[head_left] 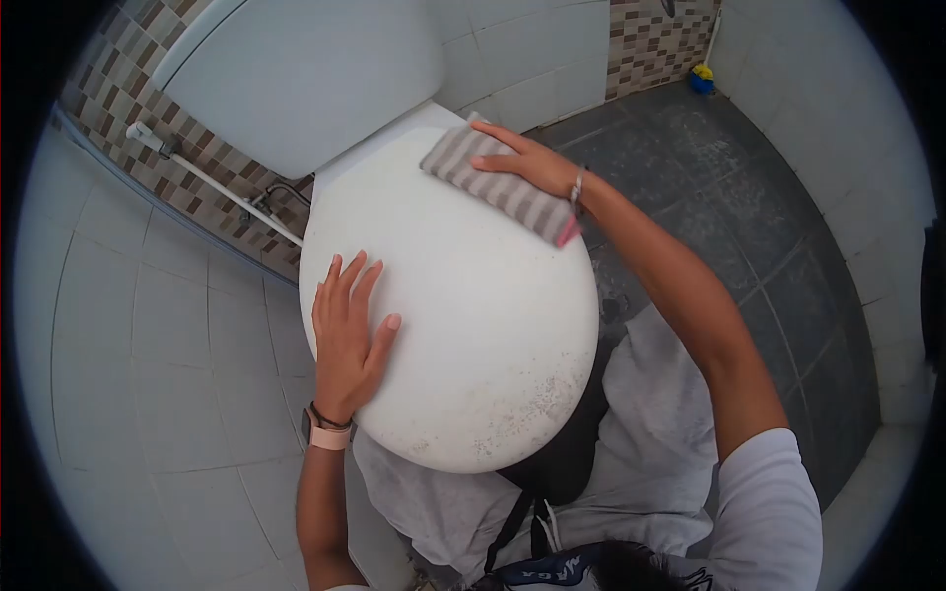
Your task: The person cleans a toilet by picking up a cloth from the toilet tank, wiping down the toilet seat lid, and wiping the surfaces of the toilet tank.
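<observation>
A white toilet lid lies closed in the middle of the view, with dark speckled marks near its front edge. My right hand presses a folded grey-striped cloth onto the lid's far right side. One corner of the cloth shows pink. On the left part of the lid, my left hand rests flat, fingers spread, holding nothing. A watch with a pink band sits on my left wrist, and a bracelet on the right.
Behind the lid stands the white cistern. A white pipe with a valve runs along the left wall. Dark floor tiles extend to the right, where a blue and yellow brush-like object stands in the far corner.
</observation>
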The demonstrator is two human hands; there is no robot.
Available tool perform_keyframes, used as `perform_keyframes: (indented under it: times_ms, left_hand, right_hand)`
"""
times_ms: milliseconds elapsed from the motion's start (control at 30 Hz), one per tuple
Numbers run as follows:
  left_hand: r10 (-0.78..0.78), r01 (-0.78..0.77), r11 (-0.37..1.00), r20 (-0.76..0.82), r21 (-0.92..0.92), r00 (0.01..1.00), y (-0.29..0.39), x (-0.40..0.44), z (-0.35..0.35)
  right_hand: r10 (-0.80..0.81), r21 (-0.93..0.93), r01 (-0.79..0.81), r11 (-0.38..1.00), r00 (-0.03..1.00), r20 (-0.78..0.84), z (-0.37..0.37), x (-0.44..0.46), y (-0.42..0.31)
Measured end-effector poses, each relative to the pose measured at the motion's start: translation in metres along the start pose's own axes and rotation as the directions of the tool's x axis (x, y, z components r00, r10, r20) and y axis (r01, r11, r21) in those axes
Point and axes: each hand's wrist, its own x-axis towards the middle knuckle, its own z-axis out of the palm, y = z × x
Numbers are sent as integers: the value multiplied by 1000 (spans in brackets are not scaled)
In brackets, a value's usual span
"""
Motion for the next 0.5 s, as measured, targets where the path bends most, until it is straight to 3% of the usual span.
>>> perform_keyframes:
  times_ms: [167,300,433,500]
  left_hand:
    - [10,-10,1000,-42,-2,999,-2,-1,3]
    - [9,-11,1000,-71,-21,997,-2,-3,5]
    - [15,-13,1000,-79,27,997,-3,-4,6]
    - [20,-19,1000,-88,13,996,-4,-6,6]
  right_hand:
    - [112,382,-38,924,978,-175,15,-73,12]
    - [277,801,-8,598,940,-198,51,-137,25]
    - [411,949,155,275,873,-262,124,-216,24]
    - [476,802,257,540,692,-542,174,-242,28]
